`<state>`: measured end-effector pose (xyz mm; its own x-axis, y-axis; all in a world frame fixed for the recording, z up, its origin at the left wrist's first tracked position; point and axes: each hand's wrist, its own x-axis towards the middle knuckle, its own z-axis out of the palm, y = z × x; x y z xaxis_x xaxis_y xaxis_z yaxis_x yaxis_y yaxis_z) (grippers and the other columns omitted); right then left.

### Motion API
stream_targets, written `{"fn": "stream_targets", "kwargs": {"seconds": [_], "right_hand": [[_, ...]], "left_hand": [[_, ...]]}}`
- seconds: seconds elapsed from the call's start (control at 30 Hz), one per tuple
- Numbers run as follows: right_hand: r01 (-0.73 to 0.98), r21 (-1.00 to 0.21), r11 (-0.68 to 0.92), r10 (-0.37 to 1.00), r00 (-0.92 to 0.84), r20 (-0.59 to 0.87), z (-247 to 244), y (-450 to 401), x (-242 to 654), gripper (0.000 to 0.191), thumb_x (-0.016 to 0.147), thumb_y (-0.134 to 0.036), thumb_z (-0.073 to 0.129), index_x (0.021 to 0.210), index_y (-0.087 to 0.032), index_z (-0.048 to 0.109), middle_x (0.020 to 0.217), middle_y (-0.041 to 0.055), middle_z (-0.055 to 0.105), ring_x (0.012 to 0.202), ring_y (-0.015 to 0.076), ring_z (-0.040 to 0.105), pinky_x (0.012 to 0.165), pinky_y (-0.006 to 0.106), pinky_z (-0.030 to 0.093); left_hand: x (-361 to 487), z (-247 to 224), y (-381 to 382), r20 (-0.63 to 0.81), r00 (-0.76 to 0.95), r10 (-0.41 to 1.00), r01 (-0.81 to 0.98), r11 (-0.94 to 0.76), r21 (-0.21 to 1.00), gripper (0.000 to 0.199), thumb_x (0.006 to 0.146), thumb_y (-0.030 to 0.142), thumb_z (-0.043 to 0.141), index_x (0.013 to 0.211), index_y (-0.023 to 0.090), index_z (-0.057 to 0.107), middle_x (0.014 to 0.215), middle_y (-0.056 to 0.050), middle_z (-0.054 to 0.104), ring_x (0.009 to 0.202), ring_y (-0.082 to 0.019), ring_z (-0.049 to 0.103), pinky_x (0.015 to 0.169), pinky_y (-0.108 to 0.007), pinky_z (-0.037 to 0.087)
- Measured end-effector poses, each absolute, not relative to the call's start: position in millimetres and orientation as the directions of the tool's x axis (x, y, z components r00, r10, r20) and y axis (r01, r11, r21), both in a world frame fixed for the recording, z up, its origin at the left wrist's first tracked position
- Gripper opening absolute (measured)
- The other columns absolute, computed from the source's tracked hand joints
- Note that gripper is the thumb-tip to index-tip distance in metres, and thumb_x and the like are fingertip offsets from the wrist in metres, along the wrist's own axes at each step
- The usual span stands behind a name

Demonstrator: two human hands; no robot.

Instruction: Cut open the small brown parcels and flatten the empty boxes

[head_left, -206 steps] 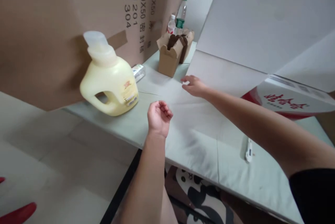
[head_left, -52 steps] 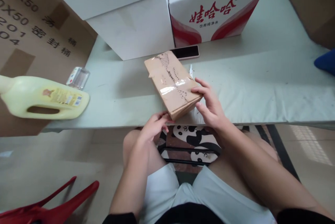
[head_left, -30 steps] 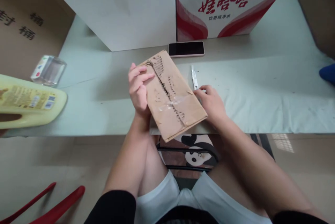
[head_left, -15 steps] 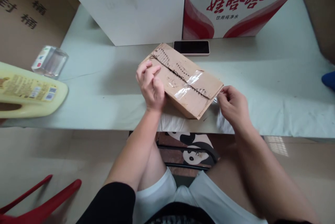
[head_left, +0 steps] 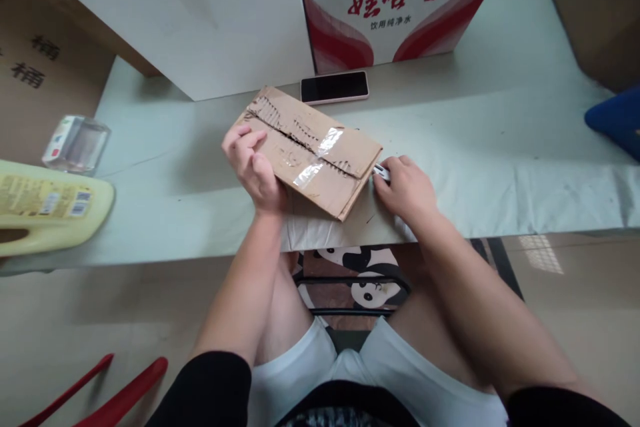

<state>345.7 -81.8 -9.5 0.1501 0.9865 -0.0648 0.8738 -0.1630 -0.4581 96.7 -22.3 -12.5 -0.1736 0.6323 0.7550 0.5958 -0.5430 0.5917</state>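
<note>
The left hand (head_left: pixel 255 170) grips the cardboard box (head_left: pixel 315 154) at its left end, fingers bent over the top face; the box is tilted over the front part of the bench (head_left: pixel 475 167), with 1 seam along its top and 1 strip of clear tape across that seam. The right hand (head_left: pixel 406 188) is closed around the white cutter (head_left: pixel 382 172) just beside the box's right end; contact between cutter tip and box cannot be determined. Behind the box lies 1 phone (head_left: pixel 334 86), screen up; behind the phone stand 2 cartons, 1 plain white (head_left: pixel 210 20) and 1 red-and-white (head_left: pixel 395 27); at left, 1 clear container (head_left: pixel 83 145) sits near 1 yellow bottle (head_left: pixel 55 207).
</note>
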Motion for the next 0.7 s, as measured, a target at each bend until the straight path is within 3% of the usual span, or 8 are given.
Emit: {"fn": "stream_targets", "kwargs": {"seconds": [0.1, 0.17, 0.23, 0.3, 0.37, 0.43, 0.57, 0.7], "right_hand": [[0.689, -0.665, -0.289, 0.954, 0.266, -0.139, -5.9, -86.4, 355.6, 0.024, 0.092, -0.035, 0.052, 0.106, -0.018, 0.061, 0.078, 0.0074, 0.068, 0.065, 0.0210, 0.058, 0.059, 0.033, 0.042], [0.492, -0.813, -0.311, 0.934, 0.319, -0.164, -3.6, -91.7, 362.3, 0.029, 0.092, -0.035, 0.052, 0.115, -0.020, 0.059, 0.077, 0.0034, 0.069, 0.059, 0.0176, 0.058, 0.055, 0.031, 0.043], [0.321, -0.931, -0.172, 0.926, 0.375, -0.042, -1.4, -96.4, 366.9, 0.030, 0.092, -0.035, 0.053, 0.119, -0.022, 0.058, 0.082, 0.0020, 0.069, 0.060, 0.0149, 0.059, 0.054, 0.028, 0.045], [0.179, -0.981, 0.076, 0.879, 0.453, 0.151, 1.5, -99.7, 368.5, 0.026, 0.091, -0.034, 0.056, 0.115, -0.025, 0.060, 0.081, 0.0001, 0.067, 0.061, 0.0130, 0.059, 0.055, 0.026, 0.046], [0.065, -0.944, 0.323, 0.798, 0.518, 0.309, 6.2, -102.8, 367.0, 0.016, 0.092, -0.034, 0.057, 0.106, -0.028, 0.062, 0.073, -0.0024, 0.061, 0.057, 0.0117, 0.056, 0.052, 0.025, 0.044], [0.027, -0.890, 0.456, 0.758, 0.512, 0.404, 12.3, -107.5, 362.7, 0.013, 0.095, -0.032, 0.054, 0.104, -0.031, 0.064, 0.065, -0.0044, 0.053, 0.051, 0.0120, 0.050, 0.048, 0.025, 0.040], [0.161, -0.841, 0.517, 0.737, 0.416, 0.533, 22.7, -121.7, 349.7, 0.018, 0.096, -0.025, 0.056, 0.105, -0.035, 0.067, 0.062, -0.0045, 0.049, 0.046, 0.0134, 0.048, 0.044, 0.028, 0.038], [0.260, -0.721, 0.642, 0.643, 0.329, 0.691, 24.5, -134.7, 341.2, 0.008, 0.094, -0.029, 0.064, 0.099, -0.031, 0.070, 0.071, -0.0026, 0.053, 0.051, 0.0121, 0.051, 0.043, 0.028, 0.042]], "left_hand": [[96.6, -12.9, -22.2, 0.764, -0.178, 0.621, 0.579, -0.561, 0.591, 0.049, 0.098, 0.053, 0.028, 0.106, 0.019, 0.062, 0.120, -0.011, 0.053, 0.124, -0.025, 0.053, 0.118, -0.047, 0.039], [96.2, -13.1, -22.8, 0.758, -0.178, 0.628, 0.576, -0.557, 0.597, 0.048, 0.098, 0.054, 0.029, 0.106, 0.019, 0.062, 0.121, -0.011, 0.053, 0.124, -0.025, 0.053, 0.117, -0.047, 0.040], [95.8, -13.2, -23.2, 0.749, -0.171, 0.641, 0.579, -0.550, 0.602, 0.050, 0.098, 0.055, 0.028, 0.107, 0.020, 0.062, 0.122, -0.011, 0.053, 0.124, -0.025, 0.054, 0.116, -0.047, 0.041], [95.4, -13.4, -23.2, 0.743, -0.164, 0.649, 0.583, -0.543, 0.604, 0.052, 0.098, 0.058, 0.027, 0.108, 0.021, 0.062, 0.122, -0.011, 0.054, 0.124, -0.025, 0.054, 0.115, -0.047, 0.042], [95.1, -13.6, -23.1, 0.740, -0.162, 0.653, 0.586, -0.539, 0.605, 0.054, 0.098, 0.060, 0.026, 0.108, 0.021, 0.062, 0.121, -0.012, 0.055, 0.123, -0.026, 0.055, 0.114, -0.047, 0.044], [94.8, -13.7, -23.4, 0.735, -0.163, 0.658, 0.587, -0.534, 0.608, 0.056, 0.098, 0.062, 0.025, 0.108, 0.021, 0.062, 0.121, -0.012, 0.055, 0.123, -0.026, 0.056, 0.113, -0.047, 0.045], [94.4, -13.3, -24.7, 0.724, -0.159, 0.671, 0.598, -0.518, 0.611, 0.058, 0.097, 0.065, 0.024, 0.108, 0.022, 0.063, 0.121, -0.012, 0.057, 0.122, -0.026, 0.056, 0.113, -0.047, 0.045], [93.8, -13.3, -25.7, 0.731, -0.148, 0.666, 0.615, -0.517, 0.595, 0.058, 0.098, 0.064, 0.023, 0.108, 0.023, 0.063, 0.121, -0.012, 0.058, 0.122, -0.026, 0.056, 0.113, -0.047, 0.045]]}}
